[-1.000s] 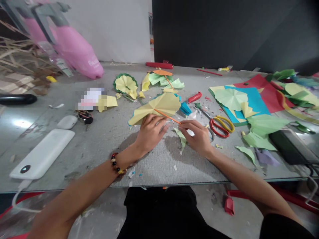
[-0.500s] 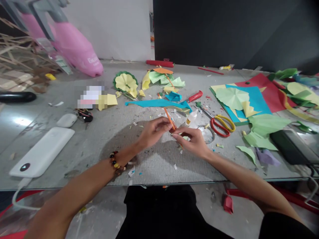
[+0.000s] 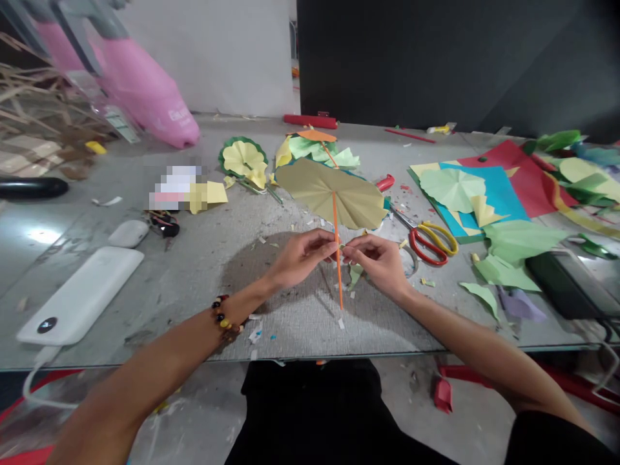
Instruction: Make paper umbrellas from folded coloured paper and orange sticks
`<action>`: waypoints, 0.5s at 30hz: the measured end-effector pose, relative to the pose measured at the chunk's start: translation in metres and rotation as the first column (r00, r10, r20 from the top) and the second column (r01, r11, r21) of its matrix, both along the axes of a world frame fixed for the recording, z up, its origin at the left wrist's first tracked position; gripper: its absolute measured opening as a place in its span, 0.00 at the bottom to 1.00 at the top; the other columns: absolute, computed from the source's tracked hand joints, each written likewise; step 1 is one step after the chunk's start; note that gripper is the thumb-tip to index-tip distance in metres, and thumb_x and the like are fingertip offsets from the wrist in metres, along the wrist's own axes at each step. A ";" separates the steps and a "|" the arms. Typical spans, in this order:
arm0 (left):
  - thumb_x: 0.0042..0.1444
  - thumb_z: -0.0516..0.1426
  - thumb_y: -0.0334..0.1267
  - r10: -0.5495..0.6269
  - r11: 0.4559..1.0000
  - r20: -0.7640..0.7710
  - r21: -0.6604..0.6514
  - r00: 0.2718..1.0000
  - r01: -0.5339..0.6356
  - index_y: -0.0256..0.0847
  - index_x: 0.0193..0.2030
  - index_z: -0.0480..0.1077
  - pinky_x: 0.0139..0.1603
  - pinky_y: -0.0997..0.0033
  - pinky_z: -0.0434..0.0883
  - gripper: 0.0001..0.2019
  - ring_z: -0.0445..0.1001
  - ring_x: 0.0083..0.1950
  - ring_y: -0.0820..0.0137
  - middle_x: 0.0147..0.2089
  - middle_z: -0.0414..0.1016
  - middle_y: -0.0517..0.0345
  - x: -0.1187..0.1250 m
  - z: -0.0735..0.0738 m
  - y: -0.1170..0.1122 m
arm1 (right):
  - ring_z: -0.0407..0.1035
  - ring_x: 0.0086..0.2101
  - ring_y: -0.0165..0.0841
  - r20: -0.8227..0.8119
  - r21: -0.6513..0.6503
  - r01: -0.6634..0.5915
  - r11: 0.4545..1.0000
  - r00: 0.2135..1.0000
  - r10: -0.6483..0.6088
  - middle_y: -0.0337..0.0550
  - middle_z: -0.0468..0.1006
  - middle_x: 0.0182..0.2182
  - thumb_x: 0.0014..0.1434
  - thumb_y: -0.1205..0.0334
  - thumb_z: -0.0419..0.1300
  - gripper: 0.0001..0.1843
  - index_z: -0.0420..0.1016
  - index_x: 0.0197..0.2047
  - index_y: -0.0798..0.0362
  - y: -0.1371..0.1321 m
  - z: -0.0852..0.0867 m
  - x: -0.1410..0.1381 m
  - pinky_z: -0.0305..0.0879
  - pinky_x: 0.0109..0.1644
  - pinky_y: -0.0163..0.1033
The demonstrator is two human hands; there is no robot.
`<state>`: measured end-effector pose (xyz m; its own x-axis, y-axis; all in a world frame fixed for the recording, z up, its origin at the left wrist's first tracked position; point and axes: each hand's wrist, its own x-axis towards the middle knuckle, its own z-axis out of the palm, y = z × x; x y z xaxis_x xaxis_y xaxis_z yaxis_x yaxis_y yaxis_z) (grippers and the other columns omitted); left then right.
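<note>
Left hand (image 3: 303, 255) and right hand (image 3: 380, 261) pinch a thin orange stick (image 3: 335, 219) at mid-length, fingertips closed on it; its yellow paper canopy (image 3: 334, 184) spreads just above the grip. It looks featherlight and easily crushed, so it is best held by the stick. Scissors (image 3: 429, 240) lie right of the grip

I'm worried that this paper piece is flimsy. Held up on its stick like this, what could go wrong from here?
1. The left hand and right hand both pinch the thin stick at one spot below the wide paper disc. The top-heavy disc might tilt, or the stick might bend.
2. The scissors lie on the table close beside the right hand, so a sideways move could bump them.
</note>
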<state>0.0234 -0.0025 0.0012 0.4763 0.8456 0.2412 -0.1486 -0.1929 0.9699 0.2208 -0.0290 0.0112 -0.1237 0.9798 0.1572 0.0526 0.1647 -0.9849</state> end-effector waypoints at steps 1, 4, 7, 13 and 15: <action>0.64 0.61 0.45 0.001 1.000 -0.008 0.005 1.000 -0.001 0.38 0.43 0.75 0.42 0.72 0.79 0.12 0.81 0.40 0.70 0.40 0.81 0.53 0.000 0.000 0.000 | 0.78 0.28 0.31 -0.005 0.005 0.002 1.000 1.000 -0.002 0.42 0.83 0.26 0.55 0.55 0.71 0.10 0.82 0.35 0.54 0.000 0.000 0.000 0.75 0.32 0.35; 0.64 0.61 0.46 0.021 1.000 -0.010 0.022 1.000 -0.021 0.37 0.44 0.74 0.43 0.71 0.79 0.12 0.80 0.41 0.70 0.41 0.80 0.53 0.000 -0.004 0.001 | 0.79 0.29 0.32 -0.015 0.015 0.008 1.000 1.000 -0.008 0.43 0.84 0.29 0.55 0.54 0.71 0.11 0.83 0.37 0.53 0.000 -0.001 -0.001 0.77 0.33 0.36; 0.64 0.61 0.45 0.023 0.999 -0.002 0.025 1.000 -0.023 0.38 0.47 0.74 0.45 0.71 0.79 0.12 0.80 0.42 0.69 0.43 0.80 0.52 -0.001 -0.007 0.004 | 0.80 0.30 0.33 -0.007 0.025 0.009 1.000 1.000 -0.009 0.44 0.85 0.31 0.57 0.53 0.70 0.12 0.84 0.39 0.52 0.000 -0.003 0.000 0.79 0.35 0.38; 0.63 0.63 0.41 -0.027 1.000 -0.034 0.016 0.999 0.027 0.40 0.53 0.76 0.49 0.68 0.80 0.14 0.82 0.47 0.67 0.49 0.82 0.50 -0.002 -0.001 0.000 | 0.81 0.31 0.33 0.002 0.018 0.025 1.000 1.000 -0.025 0.44 0.85 0.33 0.59 0.54 0.68 0.11 0.84 0.40 0.52 0.001 -0.010 0.003 0.79 0.36 0.39; 0.63 0.62 0.40 -0.035 0.999 -0.068 0.021 0.997 0.036 0.40 0.54 0.77 0.51 0.67 0.80 0.14 0.82 0.48 0.66 0.51 0.82 0.50 -0.002 0.002 -0.002 | 0.80 0.31 0.33 0.007 0.019 0.028 0.999 1.000 -0.028 0.43 0.85 0.31 0.60 0.54 0.67 0.11 0.84 0.40 0.52 0.002 -0.011 0.003 0.78 0.35 0.38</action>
